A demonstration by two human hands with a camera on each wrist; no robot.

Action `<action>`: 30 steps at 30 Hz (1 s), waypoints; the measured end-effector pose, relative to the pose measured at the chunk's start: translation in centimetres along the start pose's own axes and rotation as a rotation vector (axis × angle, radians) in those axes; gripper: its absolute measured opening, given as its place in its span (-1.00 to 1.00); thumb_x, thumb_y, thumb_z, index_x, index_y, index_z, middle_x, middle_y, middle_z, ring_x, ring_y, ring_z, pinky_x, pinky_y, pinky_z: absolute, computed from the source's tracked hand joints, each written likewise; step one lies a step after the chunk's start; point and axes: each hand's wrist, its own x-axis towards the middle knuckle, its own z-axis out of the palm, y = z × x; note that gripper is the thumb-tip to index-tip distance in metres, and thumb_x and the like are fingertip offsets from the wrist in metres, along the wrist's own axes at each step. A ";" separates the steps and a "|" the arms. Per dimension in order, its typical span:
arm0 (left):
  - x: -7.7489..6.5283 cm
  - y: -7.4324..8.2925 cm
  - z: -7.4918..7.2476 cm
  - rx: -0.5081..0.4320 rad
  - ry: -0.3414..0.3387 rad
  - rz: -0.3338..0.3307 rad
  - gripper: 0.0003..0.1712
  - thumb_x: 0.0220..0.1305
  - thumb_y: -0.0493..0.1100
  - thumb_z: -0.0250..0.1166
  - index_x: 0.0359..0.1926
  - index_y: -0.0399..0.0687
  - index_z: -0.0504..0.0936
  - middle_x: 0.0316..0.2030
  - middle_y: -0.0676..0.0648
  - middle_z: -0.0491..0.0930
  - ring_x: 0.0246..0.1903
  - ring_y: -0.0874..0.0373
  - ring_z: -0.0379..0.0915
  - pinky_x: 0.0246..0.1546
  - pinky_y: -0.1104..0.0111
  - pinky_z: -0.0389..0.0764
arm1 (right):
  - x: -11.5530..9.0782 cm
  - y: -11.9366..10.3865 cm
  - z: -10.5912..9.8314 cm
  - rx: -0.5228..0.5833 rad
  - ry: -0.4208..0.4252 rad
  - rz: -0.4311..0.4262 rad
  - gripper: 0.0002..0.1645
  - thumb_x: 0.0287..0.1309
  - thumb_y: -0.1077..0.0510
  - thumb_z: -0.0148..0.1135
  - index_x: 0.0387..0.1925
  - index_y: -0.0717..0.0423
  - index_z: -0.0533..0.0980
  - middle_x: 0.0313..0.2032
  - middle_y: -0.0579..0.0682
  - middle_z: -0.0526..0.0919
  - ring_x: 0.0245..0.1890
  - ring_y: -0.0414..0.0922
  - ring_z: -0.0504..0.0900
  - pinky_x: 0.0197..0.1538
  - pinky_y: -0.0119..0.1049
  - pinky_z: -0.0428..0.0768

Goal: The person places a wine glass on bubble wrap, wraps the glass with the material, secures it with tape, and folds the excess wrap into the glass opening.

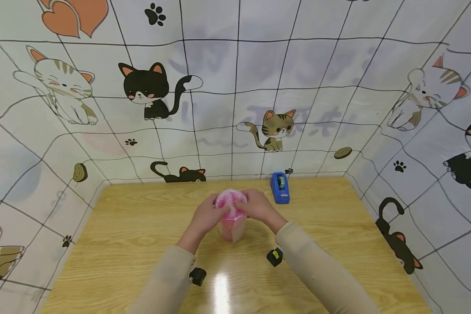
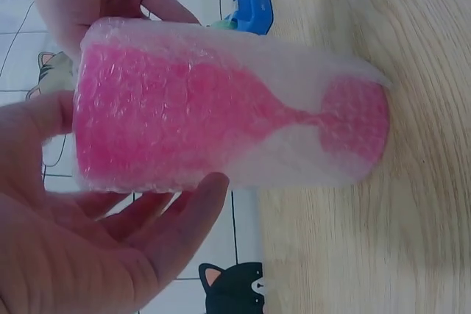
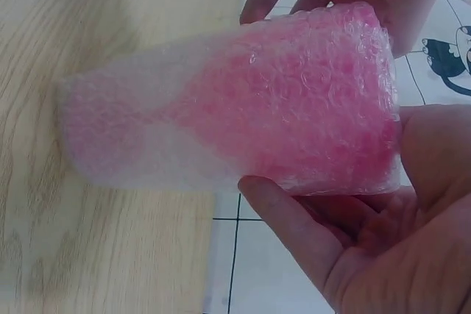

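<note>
A pink stemmed goblet [image 2: 176, 108] is wrapped in clear bubble wrap [image 3: 199, 156] and stands upright on the table, its foot at the bottom. From the left side my left hand [image 1: 208, 214] grips the wrapped goblet near its top, the thumb over the upper edge. On the opposite side my right hand [image 1: 258, 205] holds the same upper part, its thumb also at the top. In the head view both thumbs press at the wrap's open upper end. The wrap partly blurs the goblet's outline.
On the wooden table [image 1: 141, 244], a blue tape dispenser [image 1: 280, 188] stands at the back, right of the hands. Small black devices sit by each wrist, the right one [image 1: 275, 257] with a yellow mark. A cat-patterned cloth [image 1: 216, 109] rises behind the table and along its sides.
</note>
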 end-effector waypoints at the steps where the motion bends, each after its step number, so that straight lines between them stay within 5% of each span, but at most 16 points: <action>1: 0.0 0.1 0.1 0.019 0.014 -0.001 -0.36 0.23 -0.05 0.26 0.29 -0.21 0.40 0.19 -0.23 0.53 0.14 -0.12 0.49 0.13 0.01 0.56 | 0.0 0.0 0.0 -0.003 -0.002 -0.004 -0.62 0.23 0.05 0.24 0.01 0.16 0.61 -0.25 0.03 0.73 -0.40 -0.19 0.65 -0.34 -0.33 0.67; 11: 0.8 0.9 0.8 0.299 0.138 0.001 -0.42 0.11 -0.17 0.35 0.19 -0.10 0.49 0.02 -0.17 0.64 -0.07 -0.10 0.59 -0.13 0.06 0.65 | 0.1 0.3 -0.1 -0.116 -0.003 -0.068 -0.52 0.26 -0.02 0.19 0.11 0.15 0.55 -0.04 0.06 0.70 -0.12 -0.07 0.67 -0.07 -0.17 0.68; 16: 1.0 1.4 1.2 0.433 0.194 -0.011 -0.55 0.03 -0.27 0.34 0.02 -0.07 0.55 -0.21 -0.12 0.69 -0.37 -0.01 0.56 -0.48 0.24 0.54 | 0.2 0.3 -0.3 -0.053 -0.068 -0.057 -0.52 0.34 -0.05 0.07 0.14 0.13 0.52 -0.03 0.09 0.68 -0.21 -0.10 0.69 -0.17 -0.13 0.72; 23: 1.4 1.3 1.5 0.547 0.225 -0.027 -0.61 0.02 -0.26 0.34 -0.08 -0.03 0.51 -0.33 -0.09 0.65 -0.51 0.03 0.47 -0.57 0.25 0.45 | 0.5 0.1 -0.4 -0.007 -0.092 -0.022 -0.61 0.33 -0.01 0.10 0.04 0.12 0.58 -0.17 0.04 0.70 -0.31 -0.15 0.68 -0.21 -0.12 0.74; 30: 1.3 1.2 1.5 0.570 0.221 -0.019 -0.54 0.04 -0.23 0.33 0.03 0.00 0.53 -0.28 -0.11 0.68 -0.47 0.02 0.50 -0.55 0.24 0.49 | 1.0 -0.3 0.2 -0.228 0.032 -0.021 -0.66 0.28 -0.04 0.19 -0.11 0.11 0.62 -0.31 0.00 0.69 -0.40 -0.14 0.59 -0.35 -0.32 0.61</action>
